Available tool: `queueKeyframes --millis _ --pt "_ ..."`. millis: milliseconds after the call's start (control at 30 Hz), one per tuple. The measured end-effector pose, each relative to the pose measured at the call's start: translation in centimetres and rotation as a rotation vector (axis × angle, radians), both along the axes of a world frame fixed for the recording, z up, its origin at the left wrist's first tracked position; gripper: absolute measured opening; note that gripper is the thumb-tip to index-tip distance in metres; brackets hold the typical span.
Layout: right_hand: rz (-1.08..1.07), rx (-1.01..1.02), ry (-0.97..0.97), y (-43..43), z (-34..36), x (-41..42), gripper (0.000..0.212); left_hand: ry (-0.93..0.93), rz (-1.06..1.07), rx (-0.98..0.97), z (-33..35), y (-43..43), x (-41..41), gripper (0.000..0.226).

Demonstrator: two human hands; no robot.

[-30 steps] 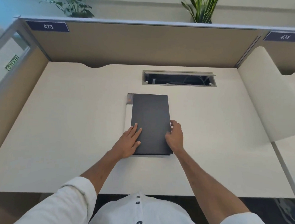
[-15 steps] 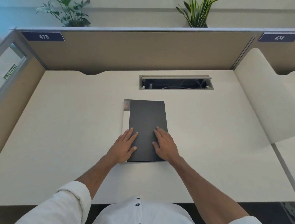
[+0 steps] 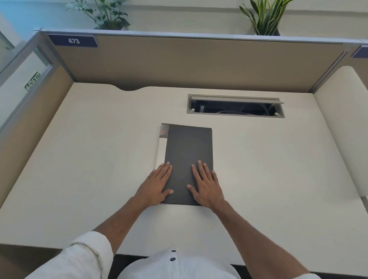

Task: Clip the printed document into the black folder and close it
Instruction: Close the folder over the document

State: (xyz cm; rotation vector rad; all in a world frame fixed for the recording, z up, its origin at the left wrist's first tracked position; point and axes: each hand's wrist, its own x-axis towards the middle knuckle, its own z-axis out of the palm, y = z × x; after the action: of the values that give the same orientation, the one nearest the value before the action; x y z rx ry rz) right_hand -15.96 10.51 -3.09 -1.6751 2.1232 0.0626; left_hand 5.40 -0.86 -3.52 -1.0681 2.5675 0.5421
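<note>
The black folder [image 3: 189, 148] is seen lying closed on the desk [image 3: 93, 156], its near half covered by both hands and its far half reaching away beyond the fingertips. The left hand [image 3: 155, 184] is laid flat across the folder's left border, fingers straight and close together, nothing being gripped. The right hand [image 3: 206, 186] is laid flat on the cover just beside it, fingers straight and slightly spread; the two hands are kept apart, with a bare band of cover between the thumbs.

A change is found in the right hand: a second ago it was held at the folder's right border with the fingers curled over it, and it is now brought inward and flattened on top. The left hand is hardly shifted.

By this the cover is judged to be lowered fully and pressed down, so the closing step is taken as all but finished. A white strip [image 3: 160, 151] is exposed beyond the left hand's fingertips, along the folder's left side; whether it is the spine or the document's margin cannot be told, and the document itself is hidden under the cover.
</note>
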Motion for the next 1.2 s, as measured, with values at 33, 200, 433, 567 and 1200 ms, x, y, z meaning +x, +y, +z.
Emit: queueKeyframes --millis 33,200,433,567,1200 --pt "0.013 0.008 -0.008 -0.5 0.0 0.2 0.080 -0.002 0.011 0.001 0.0 -0.3 0.4 0.093" --pt "0.073 0.028 -0.031 -3.7 0.1 1.5 0.081 -0.002 0.066 0.009 -0.1 -1.9 2.6 0.091" --pt "0.114 0.017 -0.052 -8.3 0.2 3.6 0.081 0.008 0.108 0.003 -0.1 -5.4 5.2 0.083" --pt "0.119 0.026 -0.060 -11.1 0.4 4.2 0.082 0.025 0.142 0.004 -0.3 -7.7 5.9 0.074" --pt "0.031 0.052 -0.071 -24.5 -0.7 2.3 0.083 0.035 0.065 -0.060 -0.9 -22.0 3.5 0.072"
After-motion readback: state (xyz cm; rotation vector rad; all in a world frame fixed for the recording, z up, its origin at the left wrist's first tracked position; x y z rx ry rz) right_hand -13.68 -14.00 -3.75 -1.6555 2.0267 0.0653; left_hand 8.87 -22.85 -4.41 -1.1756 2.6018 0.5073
